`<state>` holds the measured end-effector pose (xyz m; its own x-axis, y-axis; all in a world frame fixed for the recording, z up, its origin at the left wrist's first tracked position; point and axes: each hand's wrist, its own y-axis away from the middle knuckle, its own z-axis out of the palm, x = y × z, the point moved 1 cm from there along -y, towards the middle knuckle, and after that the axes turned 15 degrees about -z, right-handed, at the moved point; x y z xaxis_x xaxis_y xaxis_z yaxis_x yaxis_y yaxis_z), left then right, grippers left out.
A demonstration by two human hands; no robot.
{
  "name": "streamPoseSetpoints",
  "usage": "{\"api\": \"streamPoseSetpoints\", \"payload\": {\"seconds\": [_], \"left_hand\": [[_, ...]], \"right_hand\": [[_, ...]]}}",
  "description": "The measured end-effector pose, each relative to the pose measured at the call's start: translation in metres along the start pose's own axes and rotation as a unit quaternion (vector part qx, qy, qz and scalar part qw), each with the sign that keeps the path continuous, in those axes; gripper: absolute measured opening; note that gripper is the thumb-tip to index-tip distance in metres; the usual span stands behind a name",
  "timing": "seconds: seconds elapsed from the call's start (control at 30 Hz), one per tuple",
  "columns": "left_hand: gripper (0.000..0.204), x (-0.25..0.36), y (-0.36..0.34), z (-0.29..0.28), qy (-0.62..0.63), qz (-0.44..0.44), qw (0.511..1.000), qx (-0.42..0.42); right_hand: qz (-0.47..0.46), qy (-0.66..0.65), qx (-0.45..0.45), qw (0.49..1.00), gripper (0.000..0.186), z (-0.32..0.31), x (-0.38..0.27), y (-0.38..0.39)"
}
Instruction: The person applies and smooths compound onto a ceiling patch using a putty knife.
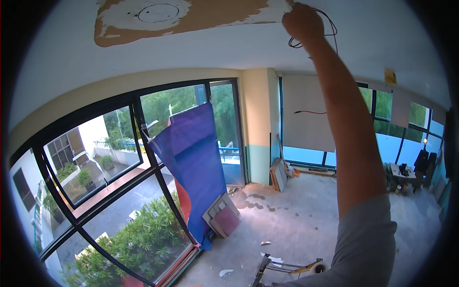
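Observation:
My right hand [302, 24] is raised to the ceiling at the right end of a patch of peeled brown surface [119, 26] with white remnants and a drawn circle. Its fingers are closed round a small pale object [290, 5], too hidden to make out. Looped dark and red wires [334, 29] hang behind and beside this hand; a red lead dangles past my forearm. My left hand is out of view.
Large windows [91, 210] line the left, with a blue-purple banner [196, 148] and leaning panels [222, 217]. More boards [278, 174] lean by the pillar. Below are a metal frame with a roll [318, 269] and scraps on the floor; a cluttered table [399, 172] stands far right.

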<state>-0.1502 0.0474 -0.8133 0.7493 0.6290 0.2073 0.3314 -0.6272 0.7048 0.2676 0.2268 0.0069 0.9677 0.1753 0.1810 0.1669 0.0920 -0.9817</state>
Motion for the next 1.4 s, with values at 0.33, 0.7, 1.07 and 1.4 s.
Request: {"api": "streamPoseSetpoints", "payload": {"seconds": [0.33, 0.7, 1.07, 1.4], "left_hand": [[0.047, -0.052, 0.046, 0.048, 0.055, -0.050, 0.996, -0.056], [0.050, -0.083, 0.057, 0.113, 0.114, -0.080, 0.983, -0.119], [0.036, -0.040, -0.068, 0.055, 0.054, 0.207, 0.929, 0.301], [0.047, 0.223, 0.197, -0.171, 0.264, 0.347, 0.835, 0.336]], "right_hand": [[0.072, -0.085, -0.143, 0.983, 0.026, -0.045, 0.001, -0.029], [-0.250, 0.112, -0.412, 0.869, 0.030, -0.022, 0.027, 0.006], [-0.038, -0.072, -0.162, 0.984, 0.028, -0.034, -0.014, 0.053], [-0.108, -0.133, -0.156, 0.973, 0.025, -0.039, -0.063, 0.099]]}}
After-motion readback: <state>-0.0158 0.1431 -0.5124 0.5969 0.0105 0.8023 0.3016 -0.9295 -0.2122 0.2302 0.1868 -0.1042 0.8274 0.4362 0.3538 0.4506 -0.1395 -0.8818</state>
